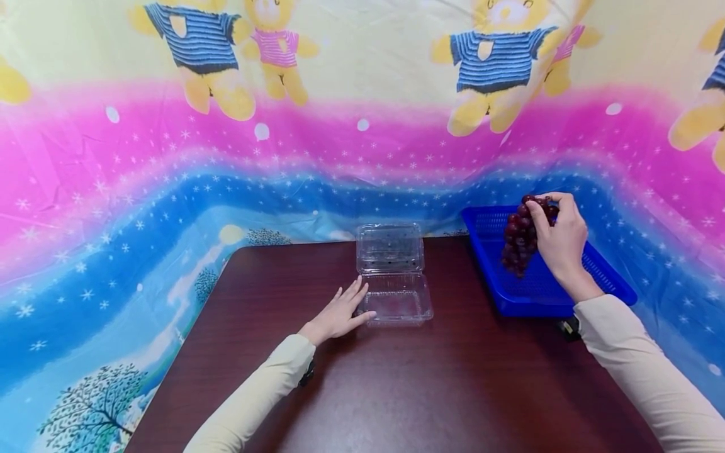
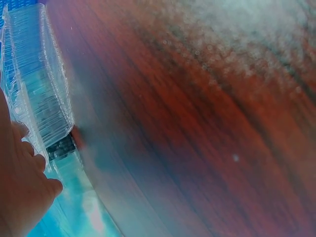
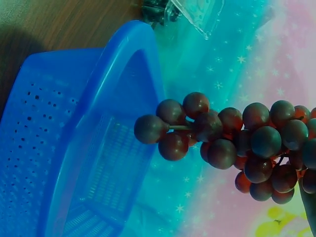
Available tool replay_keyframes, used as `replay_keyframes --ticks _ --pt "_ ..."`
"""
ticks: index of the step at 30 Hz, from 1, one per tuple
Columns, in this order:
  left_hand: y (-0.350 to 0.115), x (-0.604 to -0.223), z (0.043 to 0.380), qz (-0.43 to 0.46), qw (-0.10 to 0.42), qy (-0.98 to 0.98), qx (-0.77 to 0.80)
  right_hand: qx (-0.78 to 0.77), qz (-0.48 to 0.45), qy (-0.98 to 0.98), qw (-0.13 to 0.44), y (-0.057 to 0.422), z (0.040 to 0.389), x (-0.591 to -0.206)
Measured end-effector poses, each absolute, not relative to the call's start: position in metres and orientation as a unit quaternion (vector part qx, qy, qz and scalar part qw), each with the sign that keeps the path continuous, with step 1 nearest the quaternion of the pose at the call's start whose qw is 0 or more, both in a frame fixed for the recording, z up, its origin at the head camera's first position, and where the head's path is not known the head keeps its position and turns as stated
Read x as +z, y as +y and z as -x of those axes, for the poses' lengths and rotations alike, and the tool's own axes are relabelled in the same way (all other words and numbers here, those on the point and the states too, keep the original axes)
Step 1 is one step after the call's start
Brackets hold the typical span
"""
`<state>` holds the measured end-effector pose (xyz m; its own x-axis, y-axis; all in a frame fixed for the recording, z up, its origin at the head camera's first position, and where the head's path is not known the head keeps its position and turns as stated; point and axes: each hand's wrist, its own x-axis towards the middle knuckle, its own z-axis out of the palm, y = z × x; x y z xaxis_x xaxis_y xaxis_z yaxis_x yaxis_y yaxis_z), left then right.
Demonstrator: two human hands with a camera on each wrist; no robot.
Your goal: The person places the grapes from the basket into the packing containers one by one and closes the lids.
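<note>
A bunch of dark red grapes [image 1: 519, 238] hangs from my right hand [image 1: 562, 236], whose thumb and fingers pinch it near the top. Below the grapes is a blue plastic basket [image 1: 498, 283] with perforated walls; the right wrist view shows the bunch [image 3: 256, 143] beside and above its rim [image 3: 140, 29]. My left hand [image 1: 338, 313] has its fingers spread and touches the left side of a clear plastic clamshell box [image 1: 399, 299]. The box lies with its lid [image 1: 389, 247] raised at the back. In the left wrist view, part of the left hand [image 2: 29, 182] shows against the box [image 2: 42, 84].
Both the box and the basket stand on a dark red-brown wooden table [image 1: 408, 390]. A printed curtain [image 1: 362, 151] with bears and snowflakes hangs behind and along the sides. A small black object [image 1: 569, 328] lies by the basket's front right, next to the right sleeve.
</note>
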<state>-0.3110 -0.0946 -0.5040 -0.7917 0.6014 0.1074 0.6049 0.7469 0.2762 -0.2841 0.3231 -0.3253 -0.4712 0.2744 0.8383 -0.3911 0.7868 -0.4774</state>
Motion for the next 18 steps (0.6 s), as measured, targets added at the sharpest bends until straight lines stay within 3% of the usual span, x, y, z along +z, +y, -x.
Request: replay_keyframes --ticks 18 --pt "-0.095 -0.502 0.309 0.325 0.009 -0.933 -0.151 0.327 -0.083 -0.766 0.547 0.304 0.274 -0.314"
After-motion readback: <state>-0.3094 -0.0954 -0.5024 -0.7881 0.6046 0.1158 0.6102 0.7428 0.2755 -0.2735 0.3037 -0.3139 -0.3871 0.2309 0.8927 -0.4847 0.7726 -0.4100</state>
